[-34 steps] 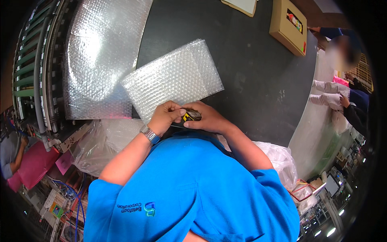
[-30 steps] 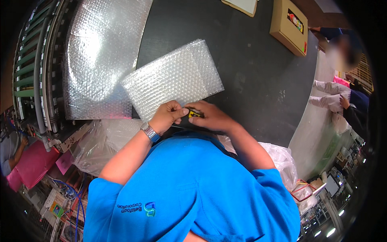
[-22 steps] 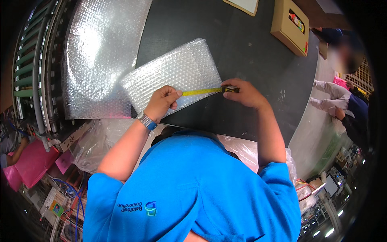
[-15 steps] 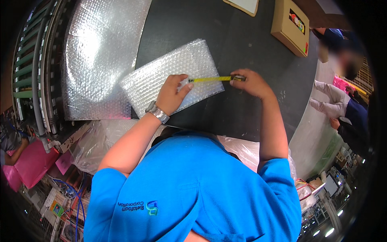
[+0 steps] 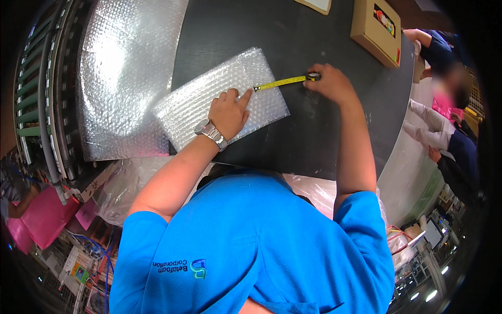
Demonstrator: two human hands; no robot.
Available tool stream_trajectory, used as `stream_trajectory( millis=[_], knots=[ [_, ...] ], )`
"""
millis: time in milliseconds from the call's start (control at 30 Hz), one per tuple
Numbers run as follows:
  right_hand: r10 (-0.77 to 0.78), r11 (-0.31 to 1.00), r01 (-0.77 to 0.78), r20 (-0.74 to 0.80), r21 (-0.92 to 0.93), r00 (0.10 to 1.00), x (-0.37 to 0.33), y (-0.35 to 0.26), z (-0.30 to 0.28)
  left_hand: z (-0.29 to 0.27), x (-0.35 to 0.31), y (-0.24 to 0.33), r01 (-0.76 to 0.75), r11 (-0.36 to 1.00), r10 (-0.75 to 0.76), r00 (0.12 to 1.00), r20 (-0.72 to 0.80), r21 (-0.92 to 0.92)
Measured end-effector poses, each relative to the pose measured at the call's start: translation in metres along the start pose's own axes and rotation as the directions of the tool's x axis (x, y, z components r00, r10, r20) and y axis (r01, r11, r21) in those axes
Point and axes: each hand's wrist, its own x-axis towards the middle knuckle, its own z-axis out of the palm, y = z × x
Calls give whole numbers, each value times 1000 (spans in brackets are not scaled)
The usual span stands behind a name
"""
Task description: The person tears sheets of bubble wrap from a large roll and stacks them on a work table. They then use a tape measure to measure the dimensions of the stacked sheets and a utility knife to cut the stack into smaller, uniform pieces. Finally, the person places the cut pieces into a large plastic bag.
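Observation:
A folded stack of clear bubble wrap (image 5: 209, 99) lies at a slant on the dark table. My left hand (image 5: 229, 114) rests on it with fingers apart, the index fingertip close to the hooked end of the yellow blade. Closed around the case of a tape measure (image 5: 313, 77) is my right hand (image 5: 330, 83), held over the table to the right of the stack. The blade runs out from the case to the left, and its end is above the bubble wrap. A metal watch sits on my left wrist.
A large bubble wrap sheet (image 5: 123, 78) covers the table's left side beside a roller conveyor (image 5: 34, 89). At the far right stands a cardboard box (image 5: 374, 36); a clipboard (image 5: 318, 4) lies at the far edge. Other people (image 5: 444, 120) are off to the right.
My right hand has moved away from me with the tape measure, so the blade now slants upward. The left hand has let go of the blade's end and spread on the bubble wrap.

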Motion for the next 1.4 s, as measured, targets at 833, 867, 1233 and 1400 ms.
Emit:
stream_trajectory(
  millis=[833, 867, 1233, 1400],
  knots=[
    [-43, 999, 43, -19, -4, 999, 16, 6, 10, 1, 12, 6, -1, 995, -10, 994, 105, 103],
    [-43, 999, 43, -16, -1, 999, 16, 7, 10, 1, 12, 6, -3, 994, -7, 995, 100, 107],
    [-49, 999, 49, -2, 2, 999, 27, 16, 26, 2, 13, 7, 6, 992, -20, 993, 114, 122],
    [-45, 999, 45, 11, 6, 999, 27, 14, 25, 4, 14, 6, -3, 991, -13, 993, 117, 137]
  ],
)
